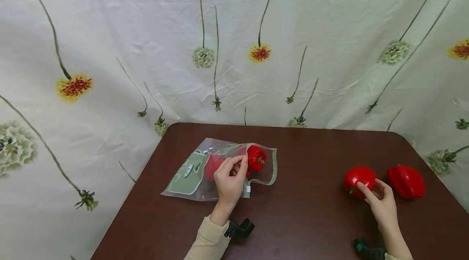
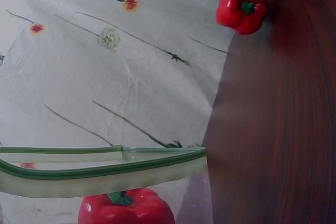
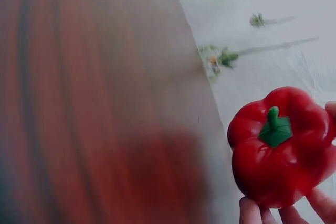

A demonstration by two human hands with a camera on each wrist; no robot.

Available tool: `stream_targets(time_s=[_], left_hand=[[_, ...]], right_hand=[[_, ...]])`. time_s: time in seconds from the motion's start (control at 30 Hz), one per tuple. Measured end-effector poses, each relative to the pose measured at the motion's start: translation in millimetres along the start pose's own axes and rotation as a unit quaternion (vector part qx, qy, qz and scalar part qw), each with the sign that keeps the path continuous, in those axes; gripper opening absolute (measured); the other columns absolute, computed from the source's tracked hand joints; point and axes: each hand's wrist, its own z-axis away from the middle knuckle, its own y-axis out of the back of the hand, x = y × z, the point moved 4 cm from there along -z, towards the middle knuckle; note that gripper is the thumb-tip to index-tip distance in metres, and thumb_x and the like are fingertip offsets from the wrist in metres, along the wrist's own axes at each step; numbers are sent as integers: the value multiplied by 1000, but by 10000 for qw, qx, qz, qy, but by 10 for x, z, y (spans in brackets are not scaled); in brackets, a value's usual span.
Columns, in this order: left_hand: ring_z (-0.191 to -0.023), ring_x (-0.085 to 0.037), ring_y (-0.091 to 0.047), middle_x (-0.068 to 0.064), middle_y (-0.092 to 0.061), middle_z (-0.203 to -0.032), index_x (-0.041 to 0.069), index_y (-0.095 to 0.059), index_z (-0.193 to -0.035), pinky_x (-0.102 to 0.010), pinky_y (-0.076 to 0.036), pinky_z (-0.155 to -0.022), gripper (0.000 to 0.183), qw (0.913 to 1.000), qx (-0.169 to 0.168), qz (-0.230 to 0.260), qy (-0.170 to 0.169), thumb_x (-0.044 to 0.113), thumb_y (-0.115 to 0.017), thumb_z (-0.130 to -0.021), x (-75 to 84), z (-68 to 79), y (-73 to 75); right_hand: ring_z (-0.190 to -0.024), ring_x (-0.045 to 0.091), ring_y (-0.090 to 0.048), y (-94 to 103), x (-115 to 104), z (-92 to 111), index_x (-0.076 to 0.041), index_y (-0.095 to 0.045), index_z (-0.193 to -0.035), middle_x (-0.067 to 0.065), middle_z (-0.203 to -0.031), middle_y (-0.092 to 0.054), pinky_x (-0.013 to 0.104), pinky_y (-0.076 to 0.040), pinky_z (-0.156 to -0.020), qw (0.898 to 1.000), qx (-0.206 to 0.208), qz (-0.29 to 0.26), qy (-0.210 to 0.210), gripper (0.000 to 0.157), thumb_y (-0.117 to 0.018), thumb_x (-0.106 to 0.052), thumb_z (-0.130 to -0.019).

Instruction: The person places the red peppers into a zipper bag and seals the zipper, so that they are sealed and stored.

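Note:
On the left of the table, in the head view, lies a clear zip bag with a green printed panel and green edging. My left hand pinches the bag near its mouth between thumb and fingers. Inside the bag a red bell pepper shows, with more red behind the film, partly hidden by the hand. The left wrist view shows the bag's green-rimmed mouth standing apart. At the right, my right hand grips another red bell pepper, its green stem facing the right wrist camera.
A further red bell pepper lies on its side just right of my right hand. The dark brown table has rounded far corners. Behind it hangs a pale flower-printed cloth. Black wrist-worn devices are on both wrists.

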Motion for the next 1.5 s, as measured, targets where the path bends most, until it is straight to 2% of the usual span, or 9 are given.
stream_targets(time_s=[0.2, 0.4, 0.6, 0.77, 0.93, 1.13, 1.23, 1.37, 1.5], left_hand=[[-51, -13, -48, -7, -62, -67, 0, -71, -85, -18, -45, -48, 9, 9999, -44, 94, -11, -3, -72, -77, -14, -1, -6], [-50, -14, -47, -7, -61, -66, -1, -71, -84, -17, -45, -48, 9, 9999, -18, 113, -48, -5, -72, -76, -4, -1, 1], [-50, -14, -47, -7, -60, -65, -1, -71, -83, -17, -44, -48, 9, 9999, 27, 65, -111, -4, -73, -75, 22, -8, 3], [-50, -14, -47, -8, -60, -65, -2, -70, -83, -17, -44, -47, 11, 9999, 19, 34, -115, -7, -73, -73, 15, -7, 1], [-51, -14, -47, -8, -61, -66, -2, -71, -83, -19, -44, -47, 10, 10000, -23, 0, 4, -6, -73, -74, 9, 5, 3], [-52, -12, -47, -7, -62, -66, -2, -71, -84, -20, -46, -47, 11, 9998, -91, -80, 152, -7, -73, -74, 41, 4, -3], [-50, -13, -46, -10, -60, -64, -5, -70, -82, -22, -45, -46, 12, 9999, -56, -73, 77, -12, -72, -72, 126, -32, -3], [-49, -16, -45, -13, -58, -63, -8, -67, -79, -22, -44, -45, 14, 10000, -31, -45, -48, -17, -70, -69, 273, -96, 9], [-48, -16, -45, -12, -59, -63, -7, -68, -79, -21, -44, -44, 14, 9999, -18, -23, -98, -17, -70, -69, 209, -70, -1]], right_hand=[[-90, -4, -40, -198, -141, 25, 0, -18, -145, 19, -143, -26, 7, -45, -66, 9984, -417, -169, 341, 72, -54, -36, -94], [-101, 5, -39, -427, -378, 66, -1, -20, -145, 18, -143, -28, 8, -45, -71, 9939, -862, -354, 598, 70, -53, -37, -94], [-98, 4, -42, -635, -606, 116, 0, -23, -143, 17, -139, -31, 12, -47, -75, 9864, -1304, -426, 911, 66, -51, -36, -95], [-105, 14, -43, -795, -739, 178, -2, -26, -142, 16, -138, -33, 17, -48, -79, 9803, -1652, -483, 973, 62, -51, -35, -96], [-113, 26, -41, -947, -839, 256, -2, -28, -141, 16, -137, -34, 22, -48, -82, 9737, -1935, -586, 1048, 60, -53, -32, -95], [-106, 21, -47, -1114, -938, 351, -3, -33, -138, 16, -131, -41, 26, -49, -84, 9669, -2191, -703, 1099, 55, -55, -28, -94], [-103, 19, -49, -1184, -979, 409, -2, -36, -136, 17, -127, -44, 28, -50, -83, 9627, -2315, -751, 1182, 52, -56, -26, -94], [-105, 23, -50, -1269, -1016, 475, -3, -38, -135, 18, -127, -46, 31, -50, -84, 9571, -2489, -781, 1264, 51, -57, -25, -93], [-109, 29, -50, -1338, -1042, 527, -3, -40, -134, 20, -130, -48, 38, -49, -87, 9523, -2626, -794, 1337, 50, -58, -23, -93]])
